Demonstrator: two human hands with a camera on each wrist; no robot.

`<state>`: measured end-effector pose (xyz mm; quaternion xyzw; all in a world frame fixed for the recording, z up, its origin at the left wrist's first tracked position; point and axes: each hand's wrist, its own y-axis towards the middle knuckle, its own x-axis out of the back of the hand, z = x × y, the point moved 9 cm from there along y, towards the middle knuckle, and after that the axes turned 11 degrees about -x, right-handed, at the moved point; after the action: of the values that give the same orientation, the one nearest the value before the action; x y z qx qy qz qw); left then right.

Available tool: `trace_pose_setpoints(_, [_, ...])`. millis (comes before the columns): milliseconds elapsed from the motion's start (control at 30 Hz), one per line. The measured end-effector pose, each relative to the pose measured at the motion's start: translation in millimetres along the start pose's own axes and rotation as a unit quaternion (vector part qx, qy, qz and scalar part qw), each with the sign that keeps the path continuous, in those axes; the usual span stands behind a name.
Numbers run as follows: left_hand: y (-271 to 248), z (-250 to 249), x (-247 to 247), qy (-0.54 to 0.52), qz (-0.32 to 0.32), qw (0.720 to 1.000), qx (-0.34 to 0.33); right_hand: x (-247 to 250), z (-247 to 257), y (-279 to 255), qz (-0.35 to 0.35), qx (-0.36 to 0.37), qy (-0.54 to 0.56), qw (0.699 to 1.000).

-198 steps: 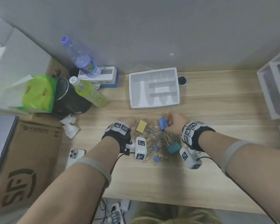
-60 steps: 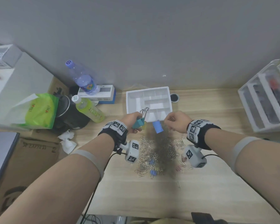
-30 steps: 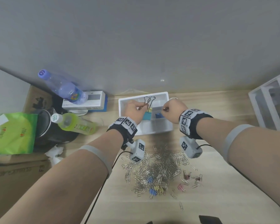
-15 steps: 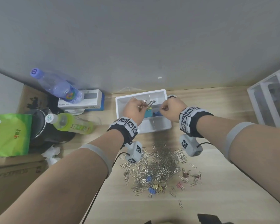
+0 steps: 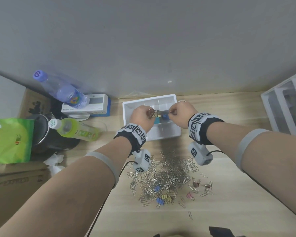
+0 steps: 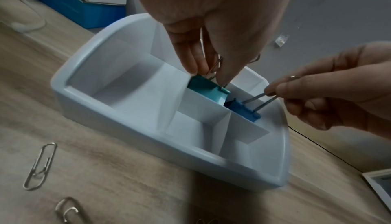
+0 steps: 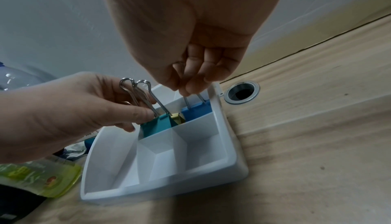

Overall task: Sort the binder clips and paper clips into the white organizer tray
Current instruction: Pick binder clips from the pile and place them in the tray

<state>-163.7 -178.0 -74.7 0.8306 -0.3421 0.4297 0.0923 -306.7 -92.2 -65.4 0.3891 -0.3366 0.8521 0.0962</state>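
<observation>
Both pinching wire handles: left hand (image 5: 141, 117) on teal binder clip (image 6: 208, 88), right hand (image 5: 181, 115) on blue binder clip (image 6: 243, 110), lowering upright into the white organizer tray (image 7: 232, 145) middle slot.

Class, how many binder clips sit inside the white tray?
3: a teal clip held by the left hand, a yellow clip beside it, a blue clip held by the right hand.

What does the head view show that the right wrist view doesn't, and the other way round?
Only the head view shows the paper clip pile on the desk. Only the right wrist view shows the yellow binder clip clearly, between the other two. Both show the left hand pinching the teal binder clip, the right hand pinching the blue binder clip, over the white organizer tray.
</observation>
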Motion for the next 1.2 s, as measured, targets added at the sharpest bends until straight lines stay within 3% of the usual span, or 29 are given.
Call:
trace_pose_setpoints(167, [-3,-3,4,-0.032,-0.02,0.999,0.007,-1,5,2,-0.023,0.028,0.029,0.999])
trace_pose_setpoints(400, [-1,-6,5,-0.065,-0.034,0.995,0.067,0,8,2,-0.042,0.046,0.078,0.995])
trace_pose_setpoints(567, [1,-12,-2,-0.069,-0.007,0.997,0.039,-2,0,6,-0.043,0.016,0.059,0.997])
trace_pose_setpoints(800, [-10,-8,-1,-0.133,-0.014,0.988,0.077,-9,-9,4,-0.006,-0.01,0.053,0.999])
trace_pose_setpoints(1200, [-23,-14,15,-0.063,-0.033,0.996,0.052,-5,-20,-19,-0.006,-0.042,0.049,0.998])
